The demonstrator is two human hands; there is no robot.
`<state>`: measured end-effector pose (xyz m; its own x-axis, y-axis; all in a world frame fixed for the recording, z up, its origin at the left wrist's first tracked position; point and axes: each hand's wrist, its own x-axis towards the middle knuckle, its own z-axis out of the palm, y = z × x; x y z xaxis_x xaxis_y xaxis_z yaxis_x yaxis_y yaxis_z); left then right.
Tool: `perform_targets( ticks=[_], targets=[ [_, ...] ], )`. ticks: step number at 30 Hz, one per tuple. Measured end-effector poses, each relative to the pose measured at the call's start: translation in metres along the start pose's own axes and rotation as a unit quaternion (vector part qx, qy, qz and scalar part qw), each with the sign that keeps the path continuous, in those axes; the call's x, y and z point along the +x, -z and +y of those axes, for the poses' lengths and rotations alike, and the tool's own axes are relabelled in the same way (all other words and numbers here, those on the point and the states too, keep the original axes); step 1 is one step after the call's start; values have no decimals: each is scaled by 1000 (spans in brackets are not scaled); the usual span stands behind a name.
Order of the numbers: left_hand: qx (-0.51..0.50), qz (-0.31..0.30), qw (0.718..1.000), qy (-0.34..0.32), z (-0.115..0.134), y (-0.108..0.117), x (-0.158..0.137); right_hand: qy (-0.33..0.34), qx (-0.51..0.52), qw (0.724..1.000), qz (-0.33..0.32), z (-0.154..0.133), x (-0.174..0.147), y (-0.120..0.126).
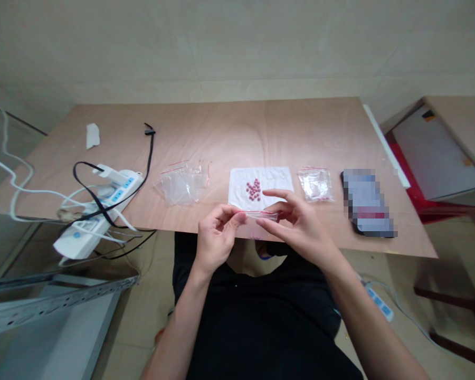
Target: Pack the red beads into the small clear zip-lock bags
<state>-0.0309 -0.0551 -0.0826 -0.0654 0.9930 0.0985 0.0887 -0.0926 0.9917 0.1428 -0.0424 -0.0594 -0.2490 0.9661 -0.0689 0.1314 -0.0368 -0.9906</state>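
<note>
The left hand (216, 235) pinches a clear bag (261, 216) – flat, red-lined; the right hand (303, 224), fingers parted, meets its other end (grip unclear).

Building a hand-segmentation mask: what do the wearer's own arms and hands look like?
Left hand and right hand: ordinary five-fingered human hands, no gloves, no rings visible. Left forearm and right forearm are bare; no sleeves, watch, bands or cables show on them. Black clothing shows between the arms.
</note>
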Motion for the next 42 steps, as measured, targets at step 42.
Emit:
perform_targets(
  ticks=[42],
  targets=[
    [11, -60, 998, 29, 9, -8, -4, -9, 87, 995, 42, 12, -14, -11]
  ],
)
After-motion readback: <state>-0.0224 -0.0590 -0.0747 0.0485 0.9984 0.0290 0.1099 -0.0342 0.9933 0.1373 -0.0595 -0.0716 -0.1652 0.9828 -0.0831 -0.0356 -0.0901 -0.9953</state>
